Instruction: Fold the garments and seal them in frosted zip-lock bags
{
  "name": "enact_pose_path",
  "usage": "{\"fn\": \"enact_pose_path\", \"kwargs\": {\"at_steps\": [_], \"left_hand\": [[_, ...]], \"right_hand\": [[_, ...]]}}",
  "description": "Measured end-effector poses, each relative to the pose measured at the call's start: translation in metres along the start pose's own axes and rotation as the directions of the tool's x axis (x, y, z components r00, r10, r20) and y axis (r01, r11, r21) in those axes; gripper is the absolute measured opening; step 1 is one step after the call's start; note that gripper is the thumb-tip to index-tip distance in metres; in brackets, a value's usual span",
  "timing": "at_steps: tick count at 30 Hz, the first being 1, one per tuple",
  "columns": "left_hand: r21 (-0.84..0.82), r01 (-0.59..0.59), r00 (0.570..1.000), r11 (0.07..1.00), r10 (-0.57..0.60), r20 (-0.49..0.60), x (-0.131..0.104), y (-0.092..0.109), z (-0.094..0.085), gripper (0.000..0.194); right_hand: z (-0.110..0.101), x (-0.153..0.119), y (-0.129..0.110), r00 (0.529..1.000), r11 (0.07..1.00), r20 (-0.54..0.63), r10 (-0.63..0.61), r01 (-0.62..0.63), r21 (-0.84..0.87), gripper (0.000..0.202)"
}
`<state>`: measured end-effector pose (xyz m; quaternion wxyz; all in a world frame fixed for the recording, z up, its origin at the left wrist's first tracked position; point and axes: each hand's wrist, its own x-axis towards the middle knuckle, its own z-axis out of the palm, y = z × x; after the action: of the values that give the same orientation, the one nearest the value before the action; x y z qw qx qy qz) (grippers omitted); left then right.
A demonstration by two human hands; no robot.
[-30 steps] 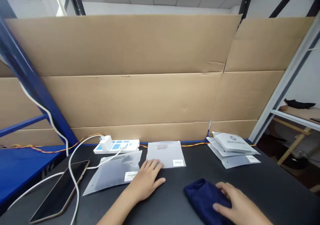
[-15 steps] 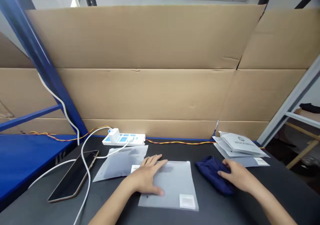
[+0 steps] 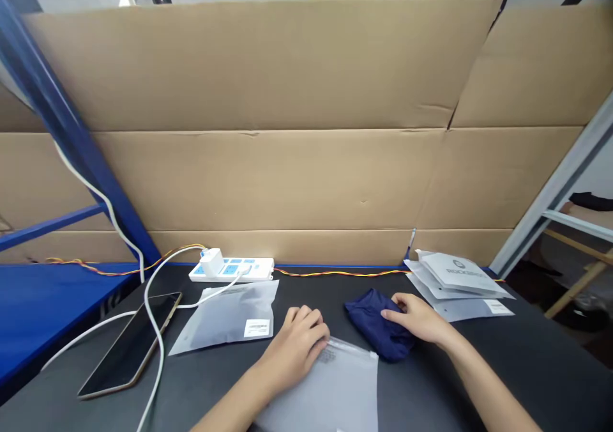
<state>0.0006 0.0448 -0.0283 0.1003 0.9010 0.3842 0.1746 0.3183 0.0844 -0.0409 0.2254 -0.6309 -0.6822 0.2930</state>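
My left hand (image 3: 297, 350) is closed at the top edge of a frosted plastic zip bag (image 3: 342, 390), its fingers curled over the zip end. The bag lies on the black table and runs out of the bottom of the view; a slider shows at its upper right corner. Just right of it is a folded, crumpled navy blue cloth bundle (image 3: 376, 323). My right hand (image 3: 416, 317) pinches the right side of this bundle, thumb and fingers closed on the fabric. What lies under the left palm is hidden.
A filled frosted bag (image 3: 230, 310) with a white label lies at left, below a white power strip (image 3: 261, 268). A phone (image 3: 131, 342) and a looping white cable (image 3: 156, 330) are farther left. Stacked packets (image 3: 460, 275) sit at back right, before a cardboard wall (image 3: 297, 176).
My left hand has gone from lying flat on the zip bag to curling at its top edge, and the bag has slid nearer. My right hand has moved the navy bundle left.
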Motion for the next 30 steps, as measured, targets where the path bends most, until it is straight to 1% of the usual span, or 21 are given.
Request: {"fn": "enact_pose_path", "kwargs": {"at_steps": [3, 6, 8, 11, 13, 15, 17, 19, 21, 22, 25, 26, 27, 28, 29, 30], "left_hand": [[-0.012, -0.044, 0.999, 0.999, 0.044, 0.022, 0.001, 0.003, -0.004, 0.017], [-0.099, -0.06, 0.996, 0.993, 0.066, 0.057, 0.0, 0.007, -0.01, 0.017], [-0.142, -0.061, 0.995, 0.988, 0.072, 0.069, 0.0, 0.01, -0.012, 0.017], [-0.165, -0.06, 0.995, 0.984, 0.072, 0.07, 0.0, 0.012, -0.01, 0.016], [-0.165, -0.053, 0.997, 0.985, 0.062, 0.055, 0.001, 0.01, -0.006, 0.014], [-0.172, -0.031, 0.999, 0.985, 0.035, 0.024, 0.001, 0.008, -0.002, 0.011], [-0.196, 0.003, 1.0, 0.981, -0.006, -0.014, 0.002, 0.004, 0.001, 0.006], [-0.23, 0.034, 0.998, 0.973, -0.045, -0.044, 0.003, 0.002, 0.003, 0.006], [-0.259, 0.042, 0.996, 0.965, -0.061, -0.064, 0.003, 0.001, 0.005, 0.01], [-0.267, 0.039, 0.996, 0.963, -0.06, -0.071, 0.004, 0.001, 0.006, 0.012], [-0.26, 0.028, 0.995, 0.965, -0.052, -0.087, 0.004, 0.001, 0.008, 0.014], [-0.252, 0.024, 0.995, 0.967, -0.048, -0.089, 0.004, 0.002, 0.008, 0.014], [-0.243, 0.021, 0.995, 0.97, -0.044, -0.09, 0.004, 0.002, 0.008, 0.015], [-0.234, 0.016, 0.995, 0.972, -0.038, -0.088, 0.003, 0.003, 0.008, 0.016], [-0.228, 0.009, 0.996, 0.974, -0.029, -0.084, 0.003, 0.004, 0.008, 0.016], [-0.224, 0.002, 0.997, 0.975, -0.019, -0.077, 0.003, 0.006, 0.009, 0.017]], "right_hand": [[-0.002, -0.007, -0.006, 1.0, 0.992, 0.0, 0.023, -0.023, 0.127, 0.03], [0.005, -0.011, -0.015, 0.992, 0.955, 0.112, 0.065, -0.095, 0.28, 0.034], [0.015, -0.013, -0.023, 0.984, 0.915, 0.169, 0.058, -0.12, 0.385, 0.037], [0.032, -0.015, -0.035, 0.987, 0.812, 0.155, -0.038, -0.06, 0.58, 0.031], [0.039, -0.017, -0.041, 0.981, 0.763, 0.145, -0.132, 0.007, 0.647, 0.028], [0.04, -0.019, -0.043, 0.964, 0.782, 0.171, -0.204, 0.055, 0.621, 0.028], [0.036, -0.02, -0.044, 0.946, 0.816, 0.218, -0.239, 0.074, 0.573, 0.029], [0.032, -0.021, -0.044, 0.925, 0.832, 0.286, -0.251, 0.055, 0.552, 0.031], [0.033, -0.023, -0.045, 0.906, 0.829, 0.337, -0.257, 0.027, 0.559, 0.031], [0.035, -0.023, -0.047, 0.904, 0.825, 0.341, -0.257, 0.022, 0.565, 0.03], [0.045, -0.026, -0.052, 0.925, 0.82, 0.29, -0.244, 0.037, 0.571, 0.03], [0.047, -0.027, -0.052, 0.926, 0.823, 0.291, -0.24, 0.035, 0.566, 0.032], [0.047, -0.027, -0.053, 0.917, 0.829, 0.317, -0.241, 0.025, 0.559, 0.034], [0.045, -0.028, -0.052, 0.894, 0.836, 0.371, -0.252, 0.009, 0.548, 0.037], [0.042, -0.029, -0.051, 0.854, 0.845, 0.443, -0.273, -0.007, 0.534, 0.04], [0.039, -0.029, -0.051, 0.804, 0.855, 0.514, -0.298, -0.015, 0.519, 0.043]]}}
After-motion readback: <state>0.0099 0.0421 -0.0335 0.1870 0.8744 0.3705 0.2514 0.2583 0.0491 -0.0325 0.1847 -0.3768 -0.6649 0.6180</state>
